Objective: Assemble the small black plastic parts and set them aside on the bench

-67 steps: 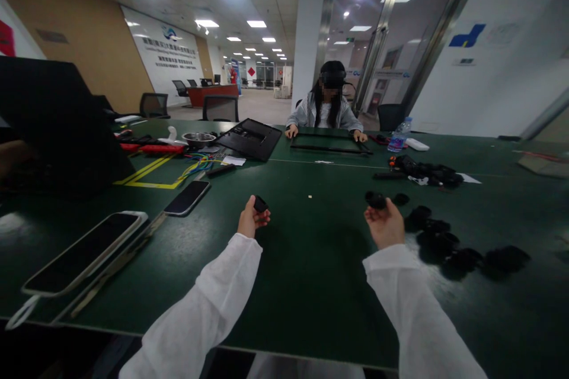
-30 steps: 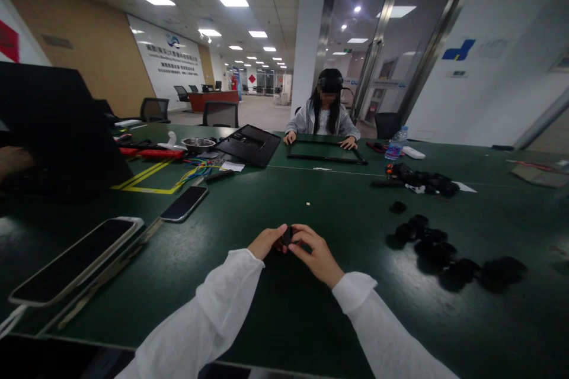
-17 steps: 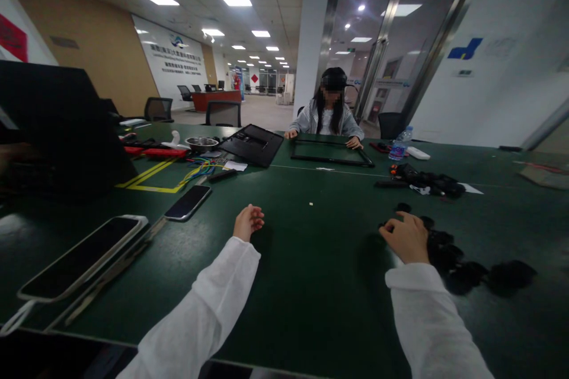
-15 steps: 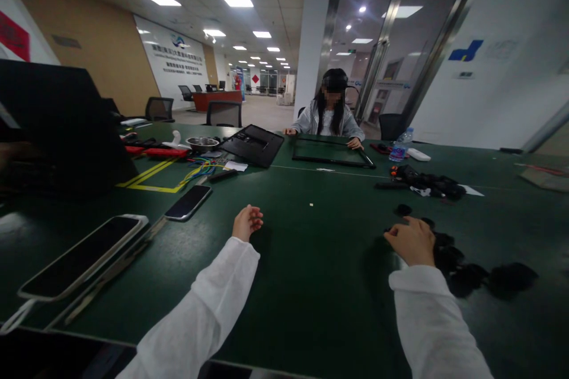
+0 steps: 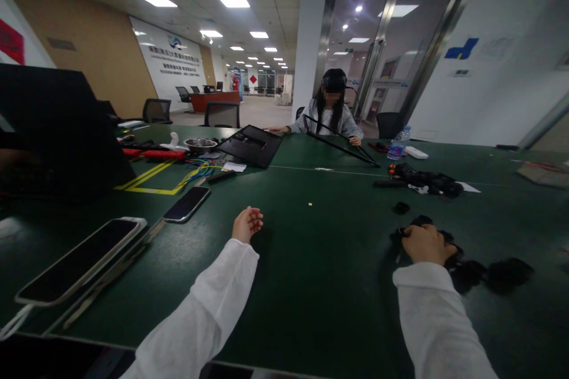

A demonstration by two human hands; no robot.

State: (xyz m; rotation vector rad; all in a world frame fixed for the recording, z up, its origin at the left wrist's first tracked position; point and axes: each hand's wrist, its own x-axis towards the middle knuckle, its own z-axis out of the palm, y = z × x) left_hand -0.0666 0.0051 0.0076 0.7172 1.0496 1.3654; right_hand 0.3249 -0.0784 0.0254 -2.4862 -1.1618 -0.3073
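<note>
My left hand (image 5: 248, 225) is held over the left middle of the green table (image 5: 320, 284), its fingers loosely curled and nothing visible in them. My right hand (image 5: 427, 244) is down at a cluster of dark black lumps, fingers bent around one black lump (image 5: 397, 238) that shows at its left side. The fingertips are mostly hidden behind the hand. More black lumps (image 5: 509, 275) trail away to the right, and a small one (image 5: 400, 208) lies apart, beyond the hand. Their kind is too dark to make out.
A phone (image 5: 186, 204) and a larger white-edged device (image 5: 80, 260) lie at left, near a dark screen (image 5: 53, 130). Across the table a person holds a black frame (image 5: 342, 148). A black panel (image 5: 251, 145), metal bowl (image 5: 200, 144) and bottle (image 5: 399, 143) stand farther back.
My right hand has moved right and lower onto the black lumps, its fingers closing. My left hand has hardly moved. Across the table, the person has tilted the black frame up off the tabletop.
</note>
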